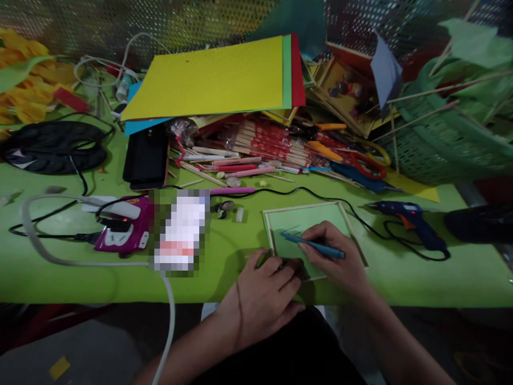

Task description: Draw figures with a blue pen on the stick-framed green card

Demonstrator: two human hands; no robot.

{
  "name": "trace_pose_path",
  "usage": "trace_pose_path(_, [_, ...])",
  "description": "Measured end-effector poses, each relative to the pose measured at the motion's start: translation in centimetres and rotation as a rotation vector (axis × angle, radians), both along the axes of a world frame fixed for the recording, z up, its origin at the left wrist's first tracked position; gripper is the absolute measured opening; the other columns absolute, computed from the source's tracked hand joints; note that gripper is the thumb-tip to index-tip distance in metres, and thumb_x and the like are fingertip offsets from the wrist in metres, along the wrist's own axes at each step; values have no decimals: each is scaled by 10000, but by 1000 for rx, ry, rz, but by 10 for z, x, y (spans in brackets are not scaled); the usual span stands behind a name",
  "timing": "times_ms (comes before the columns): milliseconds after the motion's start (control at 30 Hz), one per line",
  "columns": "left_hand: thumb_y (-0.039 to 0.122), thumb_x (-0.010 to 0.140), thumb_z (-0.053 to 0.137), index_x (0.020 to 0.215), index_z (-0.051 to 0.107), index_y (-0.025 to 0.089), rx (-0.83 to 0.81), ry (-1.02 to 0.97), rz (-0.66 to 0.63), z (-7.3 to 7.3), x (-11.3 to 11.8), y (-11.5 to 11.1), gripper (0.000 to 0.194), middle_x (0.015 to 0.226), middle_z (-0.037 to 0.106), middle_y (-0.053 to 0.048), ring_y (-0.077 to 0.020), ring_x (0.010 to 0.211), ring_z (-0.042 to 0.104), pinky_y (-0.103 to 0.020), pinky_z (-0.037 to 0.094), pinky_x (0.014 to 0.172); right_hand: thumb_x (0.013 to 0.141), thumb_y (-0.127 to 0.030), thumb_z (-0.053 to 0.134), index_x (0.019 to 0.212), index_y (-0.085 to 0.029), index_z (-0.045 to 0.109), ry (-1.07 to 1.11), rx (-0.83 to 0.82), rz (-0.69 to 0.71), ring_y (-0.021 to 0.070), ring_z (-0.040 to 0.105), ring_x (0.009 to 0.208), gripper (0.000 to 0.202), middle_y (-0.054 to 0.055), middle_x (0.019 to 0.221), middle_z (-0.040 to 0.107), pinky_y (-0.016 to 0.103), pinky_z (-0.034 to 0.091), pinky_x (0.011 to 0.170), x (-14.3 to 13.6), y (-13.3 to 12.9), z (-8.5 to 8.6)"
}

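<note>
On the green table lies a light green sheet (pixel 310 222) edged with thin wooden sticks, forming a frame (pixel 306 207). A blue marker pen (pixel 324 248) is pinched in my right hand (pixel 340 256), its tip over the sheet's upper left area. Near the tip, a short blue line shows on the sheet. My left hand (pixel 266 291) rests with bent fingers over the frame's lower left corner, holding it at the table's front edge. Its fingertips are partly hidden in shadow.
A blue glue gun (pixel 417 216) lies right of the frame, its black cord crossing behind. Left are a phone (pixel 180 230) and a purple power strip (pixel 124 230). Behind lie bundled sticks (pixel 268 141), scissors (pixel 366 163), coloured sheets (pixel 212 80) and a green basket (pixel 444 133).
</note>
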State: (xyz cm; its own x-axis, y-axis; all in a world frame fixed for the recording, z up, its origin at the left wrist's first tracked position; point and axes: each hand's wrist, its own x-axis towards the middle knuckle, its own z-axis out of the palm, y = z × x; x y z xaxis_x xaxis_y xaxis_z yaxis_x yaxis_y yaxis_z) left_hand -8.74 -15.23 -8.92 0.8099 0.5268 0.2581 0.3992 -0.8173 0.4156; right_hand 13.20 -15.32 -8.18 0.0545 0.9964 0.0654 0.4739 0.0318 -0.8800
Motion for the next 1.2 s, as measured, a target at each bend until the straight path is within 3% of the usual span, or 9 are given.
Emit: trace_pose_path(1200, [477,1041,512,1341,602,226,-2,12,-7,0,-1,0,401,1324,695,-13,-210,1194,576,-468,325,1127,895,-341,715,857,-225,644,-1,-69,35,162,606,647,141,14,752,671,256,482,571,3,-3,5])
